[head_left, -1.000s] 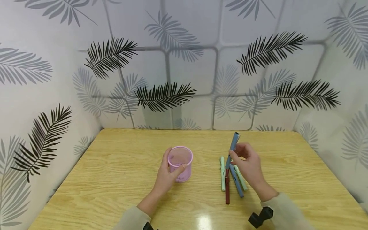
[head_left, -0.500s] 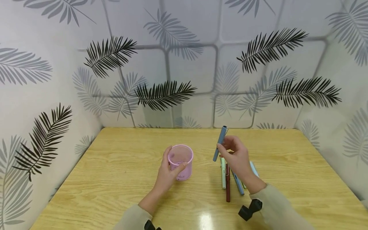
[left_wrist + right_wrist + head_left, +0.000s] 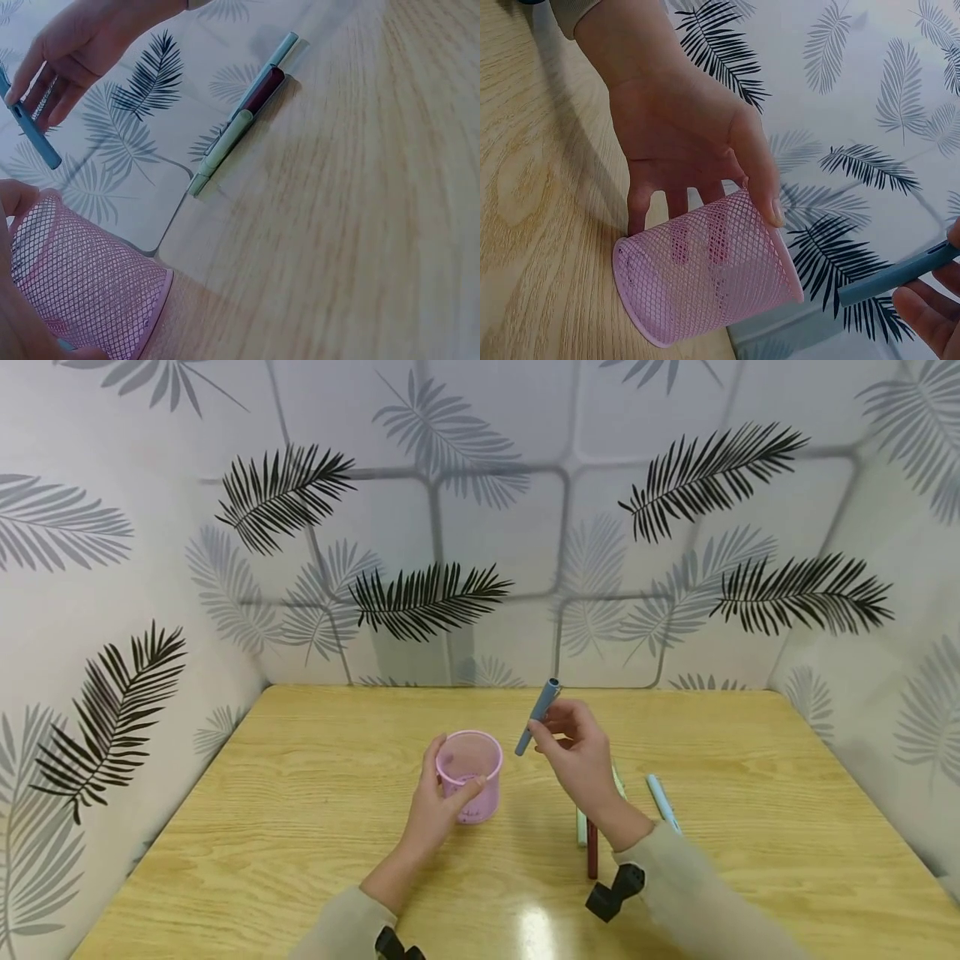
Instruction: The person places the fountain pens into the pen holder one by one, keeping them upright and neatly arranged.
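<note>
Mid-frame, the right hand (image 3: 579,756) pinches a blue pen (image 3: 542,704) tilted down-left, near the pink mesh cup (image 3: 483,802) the left hand (image 3: 437,800) holds.

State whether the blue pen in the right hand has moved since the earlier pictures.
Yes. In the head view, judged against the table, the blue pen has moved left, toward the pink cup, along with the right hand.
</note>
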`<state>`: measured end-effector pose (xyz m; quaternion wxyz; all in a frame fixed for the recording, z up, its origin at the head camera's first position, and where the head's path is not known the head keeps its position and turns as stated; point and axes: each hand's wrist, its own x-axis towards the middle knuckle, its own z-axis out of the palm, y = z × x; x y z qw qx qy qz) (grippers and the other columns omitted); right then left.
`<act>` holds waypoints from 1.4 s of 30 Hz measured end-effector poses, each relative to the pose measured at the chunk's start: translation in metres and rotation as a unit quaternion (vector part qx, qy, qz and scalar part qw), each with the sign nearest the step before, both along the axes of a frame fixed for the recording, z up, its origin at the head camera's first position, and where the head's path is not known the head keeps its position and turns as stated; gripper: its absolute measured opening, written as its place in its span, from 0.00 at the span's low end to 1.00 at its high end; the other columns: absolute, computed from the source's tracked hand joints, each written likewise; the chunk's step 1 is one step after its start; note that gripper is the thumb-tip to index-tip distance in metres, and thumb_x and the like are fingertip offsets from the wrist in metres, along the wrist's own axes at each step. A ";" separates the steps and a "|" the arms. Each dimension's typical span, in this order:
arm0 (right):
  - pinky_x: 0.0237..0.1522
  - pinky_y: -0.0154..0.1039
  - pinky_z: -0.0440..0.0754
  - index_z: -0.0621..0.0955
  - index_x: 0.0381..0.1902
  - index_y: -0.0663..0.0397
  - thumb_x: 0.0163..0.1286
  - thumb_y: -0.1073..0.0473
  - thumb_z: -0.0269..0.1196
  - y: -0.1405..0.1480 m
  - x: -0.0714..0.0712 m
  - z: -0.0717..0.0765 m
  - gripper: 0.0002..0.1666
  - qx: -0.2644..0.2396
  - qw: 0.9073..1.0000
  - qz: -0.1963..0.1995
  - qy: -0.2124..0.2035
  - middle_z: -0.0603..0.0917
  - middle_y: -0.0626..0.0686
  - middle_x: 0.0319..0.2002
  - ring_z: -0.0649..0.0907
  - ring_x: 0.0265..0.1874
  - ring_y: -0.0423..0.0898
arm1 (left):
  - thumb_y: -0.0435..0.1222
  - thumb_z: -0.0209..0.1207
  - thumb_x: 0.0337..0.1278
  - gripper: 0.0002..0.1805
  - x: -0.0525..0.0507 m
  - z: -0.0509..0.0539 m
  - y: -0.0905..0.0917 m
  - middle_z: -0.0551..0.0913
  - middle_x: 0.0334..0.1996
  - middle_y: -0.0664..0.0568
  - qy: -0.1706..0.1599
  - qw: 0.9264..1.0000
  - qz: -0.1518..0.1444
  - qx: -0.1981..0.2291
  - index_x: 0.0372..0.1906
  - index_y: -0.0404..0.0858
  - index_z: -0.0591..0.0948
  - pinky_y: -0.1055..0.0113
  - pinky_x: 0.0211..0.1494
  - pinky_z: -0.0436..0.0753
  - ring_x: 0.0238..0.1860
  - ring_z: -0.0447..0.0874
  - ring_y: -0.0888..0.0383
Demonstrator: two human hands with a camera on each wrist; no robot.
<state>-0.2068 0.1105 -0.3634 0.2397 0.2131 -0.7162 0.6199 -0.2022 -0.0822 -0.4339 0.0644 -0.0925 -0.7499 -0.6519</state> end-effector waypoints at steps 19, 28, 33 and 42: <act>0.28 0.35 0.78 0.73 0.43 0.57 0.62 0.63 0.64 -0.027 -0.022 -0.038 0.13 0.057 0.997 0.010 -0.050 0.82 0.53 0.32 0.81 0.32 0.46 | 0.43 0.63 0.54 0.43 -0.012 -0.020 -0.004 0.62 0.65 0.40 0.000 1.000 0.006 -0.008 0.70 0.49 0.52 0.45 0.58 0.67 0.63 0.61 0.40; 0.30 0.41 0.79 0.74 0.43 0.52 0.63 0.63 0.63 -0.027 -0.022 -0.052 0.12 0.107 0.992 0.014 -0.061 0.81 0.48 0.33 0.80 0.33 0.43 | 0.46 0.64 0.52 0.46 -0.011 -0.021 -0.003 0.61 0.66 0.42 -0.012 1.000 0.011 -0.013 0.71 0.49 0.51 0.47 0.57 0.68 0.63 0.61 0.40; 0.32 0.44 0.80 0.75 0.42 0.53 0.63 0.63 0.63 -0.026 -0.018 -0.050 0.10 0.108 0.992 0.008 -0.067 0.80 0.49 0.34 0.80 0.34 0.43 | 0.45 0.64 0.53 0.45 -0.008 -0.017 -0.003 0.61 0.66 0.41 -0.017 1.000 0.002 -0.008 0.71 0.50 0.50 0.46 0.58 0.67 0.64 0.60 0.41; 0.30 0.37 0.79 0.77 0.40 0.53 0.62 0.63 0.64 -0.020 -0.022 -0.056 0.09 0.112 0.991 -0.016 -0.066 0.80 0.48 0.31 0.80 0.32 0.43 | 0.46 0.65 0.51 0.46 -0.010 -0.021 -0.003 0.60 0.67 0.41 -0.005 1.000 0.007 -0.007 0.71 0.50 0.50 0.45 0.59 0.66 0.65 0.59 0.41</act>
